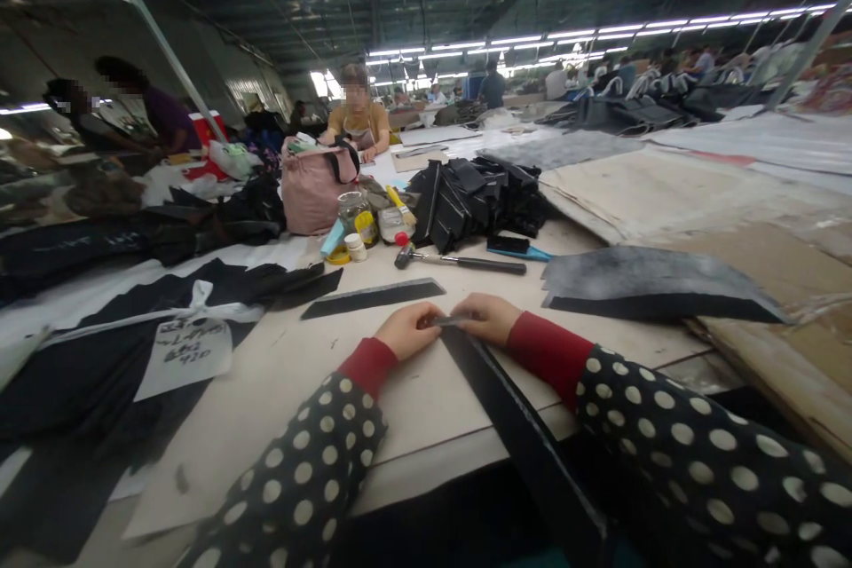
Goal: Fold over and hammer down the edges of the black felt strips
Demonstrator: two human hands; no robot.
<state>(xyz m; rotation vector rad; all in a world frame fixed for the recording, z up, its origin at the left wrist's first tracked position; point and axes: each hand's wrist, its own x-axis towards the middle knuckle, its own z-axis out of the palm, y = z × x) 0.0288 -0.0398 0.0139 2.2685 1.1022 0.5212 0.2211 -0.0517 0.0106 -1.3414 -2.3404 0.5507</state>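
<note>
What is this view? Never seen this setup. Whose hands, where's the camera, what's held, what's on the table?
No robot: these are a person's two bare hands, and the single picture comes from a camera worn on their head. The left hand and right hand both hold the far end of a long black strip, which runs back toward the wearer. Beyond them on the pale work surface lie a shorter dark strip, a hammer and a blue-handled brush. Further back are a heap of black pieces and a pink bag.
</note>
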